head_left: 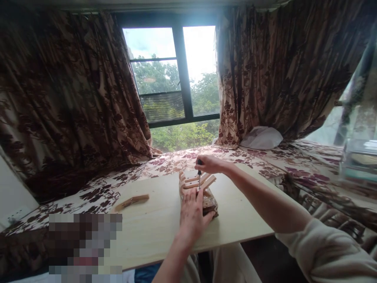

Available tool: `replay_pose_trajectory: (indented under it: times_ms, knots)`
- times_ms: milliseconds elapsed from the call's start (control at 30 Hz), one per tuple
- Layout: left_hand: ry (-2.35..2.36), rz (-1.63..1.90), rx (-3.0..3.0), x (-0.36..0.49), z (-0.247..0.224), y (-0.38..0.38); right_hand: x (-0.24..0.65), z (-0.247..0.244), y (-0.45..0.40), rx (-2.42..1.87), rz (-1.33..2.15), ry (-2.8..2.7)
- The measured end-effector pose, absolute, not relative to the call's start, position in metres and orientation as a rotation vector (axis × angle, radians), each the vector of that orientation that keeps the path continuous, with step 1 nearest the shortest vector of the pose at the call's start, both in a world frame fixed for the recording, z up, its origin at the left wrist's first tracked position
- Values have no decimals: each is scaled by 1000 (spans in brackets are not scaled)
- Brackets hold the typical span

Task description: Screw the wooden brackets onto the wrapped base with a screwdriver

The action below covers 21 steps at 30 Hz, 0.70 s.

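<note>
My right hand (209,163) is closed round the dark handle of a screwdriver (199,179). The screwdriver stands upright, its shaft pointing down into a wooden assembly (209,204) on the board. This assembly has a brown, shiny-looking base with several pale curved wooden slats (209,182) at its far end. Resting on its near left part is my left hand (192,212), fingers stretched forward and thumb spread to the right. The fingertips lie close to the screwdriver tip, whose exact contact point is hard to make out.
A loose curved wooden piece (132,201) lies to the left on the pale board (150,232). Behind the board spreads a floral cloth (176,159) below a window. A white bag-like bundle (262,137) and a clear plastic box (359,165) sit at the right.
</note>
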<state>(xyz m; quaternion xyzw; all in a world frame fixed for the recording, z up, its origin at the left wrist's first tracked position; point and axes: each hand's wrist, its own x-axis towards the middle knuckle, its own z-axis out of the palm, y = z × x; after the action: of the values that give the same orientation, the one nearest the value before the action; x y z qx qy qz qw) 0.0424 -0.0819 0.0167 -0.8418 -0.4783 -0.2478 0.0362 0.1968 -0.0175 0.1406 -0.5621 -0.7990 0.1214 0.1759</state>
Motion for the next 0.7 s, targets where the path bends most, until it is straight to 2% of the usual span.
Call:
replay_pose_trajectory:
  times_ms: [200,433,600,700]
  knots:
    - [-1408,-725,-2563,40,16,-38,194,139,28,-1523,275,-2261]
    - [-1211,-763,-2513,26,-8,-6,194,133,44,-1370,150,-2266]
    - [-888,-647,-2256,14,-20,12,199,130,43,-1262,184,-2284]
    - [-908,-778,-2122,18,-25,18,202,127,44,-1236,242,-2250]
